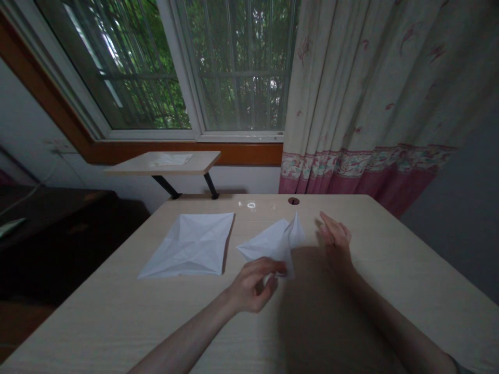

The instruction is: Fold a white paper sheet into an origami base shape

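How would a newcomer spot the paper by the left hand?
Find the pale table below the window. On it, at the left hand, lies a white folded paper. Unlike the flatter, squarish sheet to its left, it has a raised, pointed peak.

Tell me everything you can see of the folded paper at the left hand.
The folded paper is plain white, thin-looking and creased. One corner points left; a peaked flap rises at its right. It rests on the desk, right of the flatter sheet. The left hand's fingers touch its near part; whether they pinch it is unclear.
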`<state>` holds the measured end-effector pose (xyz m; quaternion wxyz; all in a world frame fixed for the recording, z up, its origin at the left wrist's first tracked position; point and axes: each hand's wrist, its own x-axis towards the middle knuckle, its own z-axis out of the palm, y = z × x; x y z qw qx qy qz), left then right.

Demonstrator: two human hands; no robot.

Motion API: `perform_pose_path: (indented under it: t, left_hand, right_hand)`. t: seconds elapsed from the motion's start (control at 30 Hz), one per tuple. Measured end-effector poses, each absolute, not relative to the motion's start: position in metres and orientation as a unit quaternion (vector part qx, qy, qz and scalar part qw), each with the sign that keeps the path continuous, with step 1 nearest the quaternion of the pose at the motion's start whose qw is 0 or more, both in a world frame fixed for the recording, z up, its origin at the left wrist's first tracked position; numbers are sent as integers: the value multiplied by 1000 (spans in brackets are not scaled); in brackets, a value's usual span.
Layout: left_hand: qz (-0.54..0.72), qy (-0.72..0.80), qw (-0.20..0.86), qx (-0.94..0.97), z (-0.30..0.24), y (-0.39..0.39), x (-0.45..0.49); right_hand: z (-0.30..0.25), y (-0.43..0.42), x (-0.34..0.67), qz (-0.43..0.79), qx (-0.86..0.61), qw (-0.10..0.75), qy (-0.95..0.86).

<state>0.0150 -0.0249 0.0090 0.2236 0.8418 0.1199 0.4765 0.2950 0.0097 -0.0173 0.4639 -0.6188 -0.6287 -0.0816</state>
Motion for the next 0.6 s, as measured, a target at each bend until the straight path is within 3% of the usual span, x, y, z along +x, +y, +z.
perform_pose_path:
  t: [0.23,0.6]
  left_hand:
    - [443,175,334,814,3,-25,15]
    - [259,321,152,898,10,-15,17]
  right_hand:
    - [-4,3,296,-64,-586,478,-651]
    - [7,-9,286,-95,-544,494,-671]
